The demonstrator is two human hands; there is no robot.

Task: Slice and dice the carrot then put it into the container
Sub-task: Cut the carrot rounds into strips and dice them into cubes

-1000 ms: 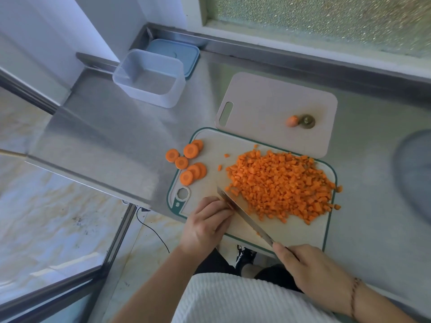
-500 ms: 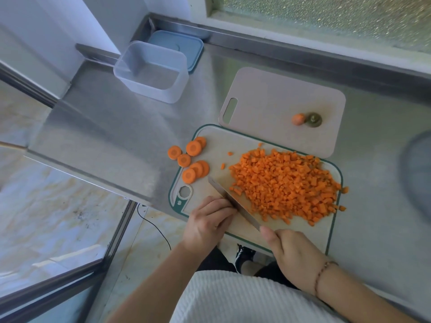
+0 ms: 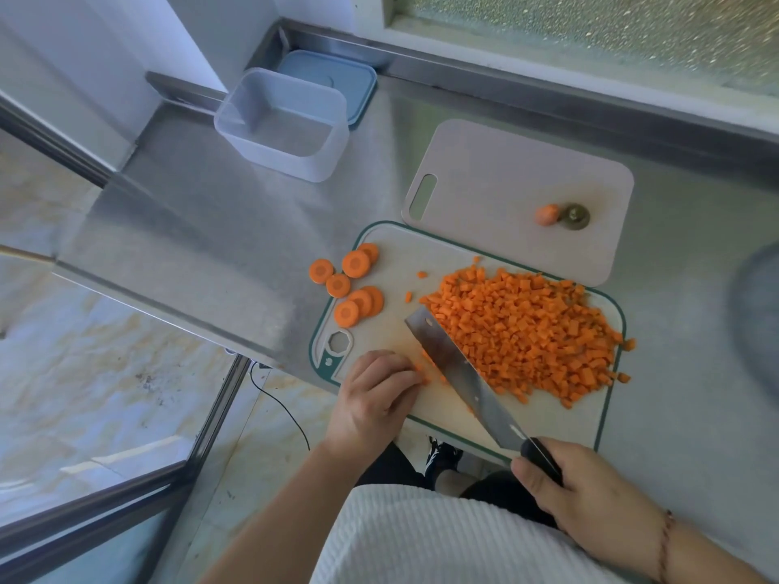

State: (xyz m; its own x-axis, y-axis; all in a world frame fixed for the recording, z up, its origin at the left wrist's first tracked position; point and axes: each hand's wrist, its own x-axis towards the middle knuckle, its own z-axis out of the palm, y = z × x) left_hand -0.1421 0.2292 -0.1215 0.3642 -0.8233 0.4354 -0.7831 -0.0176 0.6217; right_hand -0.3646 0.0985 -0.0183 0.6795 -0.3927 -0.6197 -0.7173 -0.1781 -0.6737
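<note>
A large heap of diced carrot covers the right half of the green-rimmed cutting board. Several carrot rounds lie at the board's left edge, some on the steel counter. My left hand rests at the board's near left, fingers curled over a few small carrot pieces. My right hand grips the black handle of the knife. The blade is tilted, flat side up, between my left fingertips and the heap. The clear empty container stands at the far left.
A blue lid lies behind the container. A grey second board beyond the first carries a carrot end and a stem top. The counter's edge drops to the floor on the left. A window ledge runs along the back.
My right hand has pulled back toward me and the blade has tipped over, its flat side now showing beside the heap. My left hand stays over the small pieces.
</note>
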